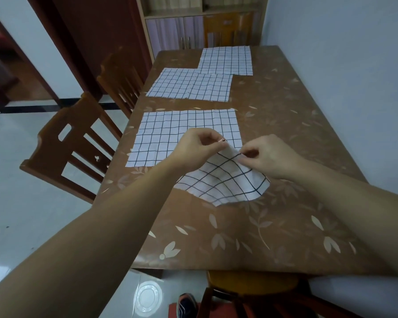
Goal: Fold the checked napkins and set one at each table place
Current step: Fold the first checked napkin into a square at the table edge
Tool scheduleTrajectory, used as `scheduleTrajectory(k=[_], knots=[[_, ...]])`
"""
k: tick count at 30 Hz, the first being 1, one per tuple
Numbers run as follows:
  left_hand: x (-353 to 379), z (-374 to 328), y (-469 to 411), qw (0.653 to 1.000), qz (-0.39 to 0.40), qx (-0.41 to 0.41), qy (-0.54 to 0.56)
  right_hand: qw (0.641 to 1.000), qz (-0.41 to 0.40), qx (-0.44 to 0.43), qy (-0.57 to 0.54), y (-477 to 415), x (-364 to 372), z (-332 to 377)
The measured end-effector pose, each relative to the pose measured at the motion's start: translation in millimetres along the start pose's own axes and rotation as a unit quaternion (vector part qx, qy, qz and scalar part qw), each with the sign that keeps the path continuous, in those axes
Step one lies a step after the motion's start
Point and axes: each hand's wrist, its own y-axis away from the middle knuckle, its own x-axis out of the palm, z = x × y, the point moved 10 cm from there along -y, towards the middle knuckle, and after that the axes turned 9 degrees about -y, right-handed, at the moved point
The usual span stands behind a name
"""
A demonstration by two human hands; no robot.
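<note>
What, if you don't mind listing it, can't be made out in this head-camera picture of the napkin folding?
- Held napkin: its lifted edge is covered by the left hand and right hand, so the fold's alignment is unclear.
- Nearest flat napkin: its near right corner is hidden behind the hands.
- Table: the near right corner is behind the right forearm.
- Middle napkin: one cloth or two side by side is uncertain.
</note>
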Motion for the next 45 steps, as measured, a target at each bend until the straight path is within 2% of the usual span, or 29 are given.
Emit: scheduleTrajectory(k=[7,12,15,18,20,22,25,27,30,33,35,37,39,40,41,43,45], knots=[[-13,13,0,0.999,-0.02,-0.034,0.036,0.991,0.083,0.059,0.083,17,-4,-54],[3,11,-2,0.997,0.021,-0.044,0.064,0.996,0.05,0.048,-0.063,3,3,-23],[8,1,0,0.996,0.041,-0.02,0.07,0.994,0.034,0.017,-0.102,-9,0,3],[16,16,1,0.994,0.102,-0.04,-0.023,0.984,0.013,0.03,-0.176,-8,-20,7],[16,39,1,0.98,0.129,-0.075,-0.13,0.973,-0.008,0.06,-0.224,-5,-35,-6],[22,58,4,0.966,0.165,-0.103,-0.168,0.962,-0.037,0.093,-0.253,-1,-47,-25],[46,78,22,0.95,0.263,-0.151,-0.074,0.927,-0.074,0.171,-0.325,7,-51,-69],[58,89,29,0.944,0.278,-0.179,0.01,0.922,-0.076,0.21,-0.316,14,-43,-98],[71,116,34,0.941,0.252,-0.218,0.059,0.925,-0.017,0.277,-0.258,32,-9,-141],[83,147,39,0.938,0.193,-0.267,0.107,0.898,0.06,0.359,-0.248,64,43,-179],[86,165,36,0.937,0.104,-0.289,0.166,0.868,0.046,0.405,-0.283,86,72,-197],[90,182,38,0.917,0.019,-0.319,0.237,0.838,0.022,0.442,-0.32,104,97,-210],[102,199,45,0.9,-0.015,-0.352,0.258,0.82,0.007,0.464,-0.334,118,118,-222],[109,208,48,0.902,-0.021,-0.359,0.238,0.817,0.002,0.47,-0.334,124,125,-225],[110,213,50,0.921,-0.023,-0.347,0.177,0.817,-0.002,0.474,-0.329,128,130,-229],[104,201,48,0.965,-0.038,-0.261,-0.016,0.823,-0.008,0.474,-0.313,133,134,-232],[113,174,47,0.983,-0.038,-0.161,-0.084,0.835,-0.014,0.463,-0.297,133,132,-231]])
